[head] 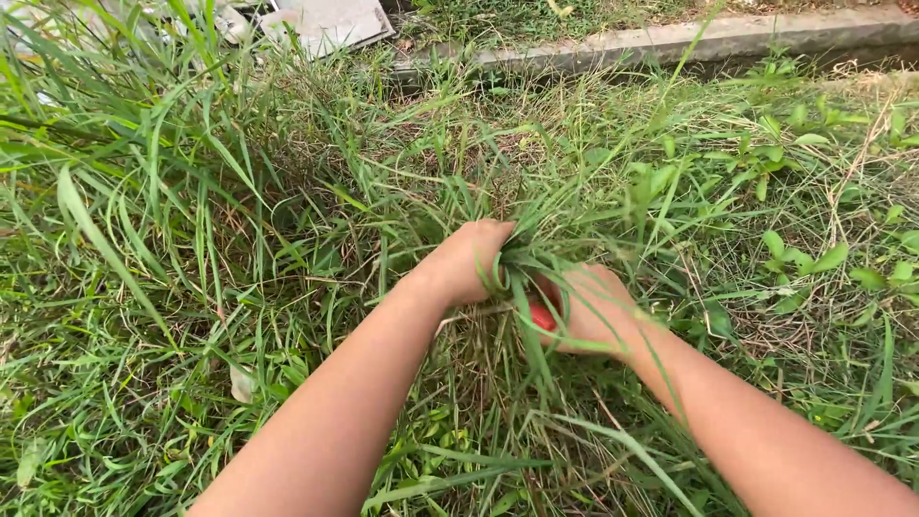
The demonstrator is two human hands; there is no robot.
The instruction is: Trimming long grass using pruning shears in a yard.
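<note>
My left hand (466, 260) is closed around a bunch of long green grass blades (565, 215) near their base, in the middle of the view. Right beside it, my right hand (593, 308) grips something with a red handle (542, 317); only a small red part shows between the fingers, and the rest of the object is hidden by grass and hand. Both hands meet at the foot of the same grass clump, almost touching.
Tall grass (144, 191) rises thick on the left. Low broad-leaved weeds (804, 258) grow on the right. A concrete kerb (689, 43) runs across the top, and a flat grey slab (330, 21) lies at the top left.
</note>
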